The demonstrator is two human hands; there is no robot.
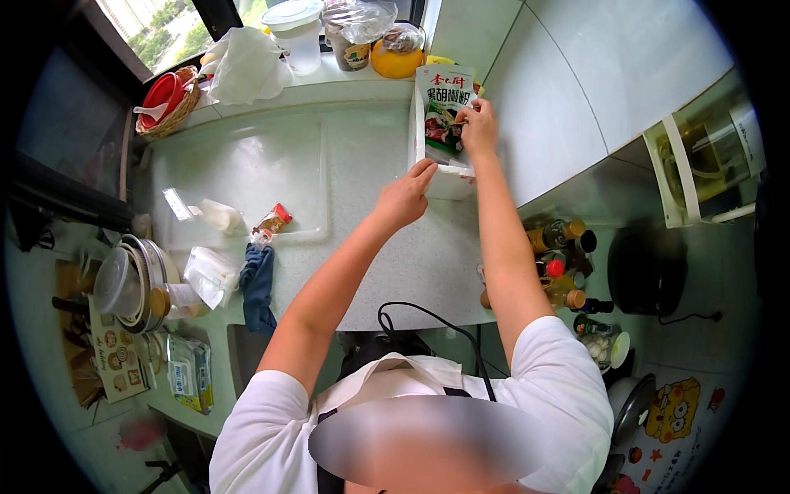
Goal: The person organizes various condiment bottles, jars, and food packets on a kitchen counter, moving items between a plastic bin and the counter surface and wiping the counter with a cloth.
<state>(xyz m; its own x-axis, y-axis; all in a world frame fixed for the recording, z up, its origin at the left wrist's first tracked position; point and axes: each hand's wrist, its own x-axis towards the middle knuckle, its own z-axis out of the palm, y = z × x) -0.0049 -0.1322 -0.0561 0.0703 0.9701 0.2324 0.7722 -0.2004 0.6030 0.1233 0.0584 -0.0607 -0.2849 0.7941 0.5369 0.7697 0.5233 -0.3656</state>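
Observation:
A white box (450, 187) stands against the tiled wall at the far end of the counter. In it stands a white and green seasoning pouch (444, 105) with a food picture on its front. My right hand (480, 130) reaches over the box and pinches the pouch at its right edge. At the box's near left corner, my left hand (405, 196) has its fingers closed on the rim. The pouch hides most of the box's inside, where a bit of yellow packaging shows behind it.
On the windowsill are a lidded plastic tub (296, 37), a yellow container (397, 59) and a basket with a red bowl (167, 97). Stacked bowls (136, 280), a blue cloth (258, 288) and small packets lie left. Several bottles (555, 237) and a black cable (444, 317) are at right.

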